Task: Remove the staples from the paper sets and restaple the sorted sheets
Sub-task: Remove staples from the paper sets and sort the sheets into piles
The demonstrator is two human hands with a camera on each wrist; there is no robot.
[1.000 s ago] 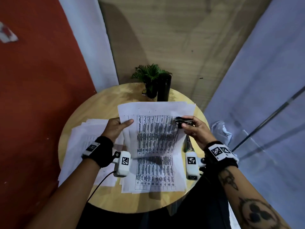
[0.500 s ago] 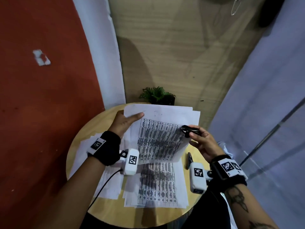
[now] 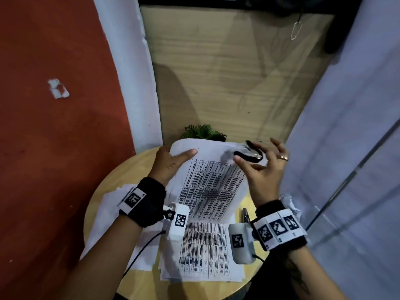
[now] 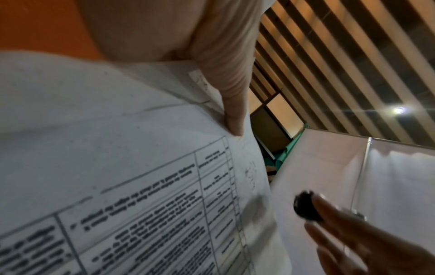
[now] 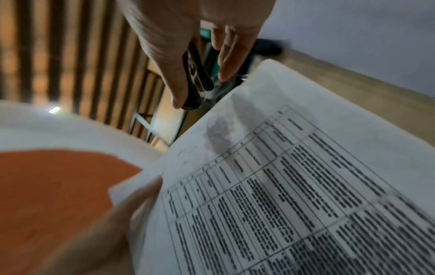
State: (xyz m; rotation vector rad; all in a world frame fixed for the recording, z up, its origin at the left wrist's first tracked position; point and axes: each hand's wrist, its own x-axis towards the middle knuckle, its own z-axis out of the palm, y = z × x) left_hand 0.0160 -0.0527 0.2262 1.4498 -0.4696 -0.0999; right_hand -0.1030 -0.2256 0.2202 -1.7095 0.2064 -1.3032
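I hold a set of printed table sheets (image 3: 207,182) raised off the round wooden table (image 3: 121,169). My left hand (image 3: 171,163) pinches its top left corner, thumb (image 4: 231,111) on the front. My right hand (image 3: 262,163) grips a black staple remover (image 3: 249,155) between thumb and fingers at the set's top right corner. In the right wrist view the staple remover (image 5: 195,78) sits just off the paper's corner (image 5: 263,74). I cannot make out a staple. More printed sheets (image 3: 203,252) lie flat on the table below.
Loose white sheets (image 3: 108,208) spread over the table's left side. A dark stapler (image 3: 245,215) lies at the right edge beside crumpled paper (image 3: 290,204). A small potted plant (image 3: 203,132) stands at the far rim. A red wall rises left, a pale partition right.
The paper set rose higher and tilted up off the table with both hands. My right hand stayed at the top right corner with the staple remover and its fingers spread.
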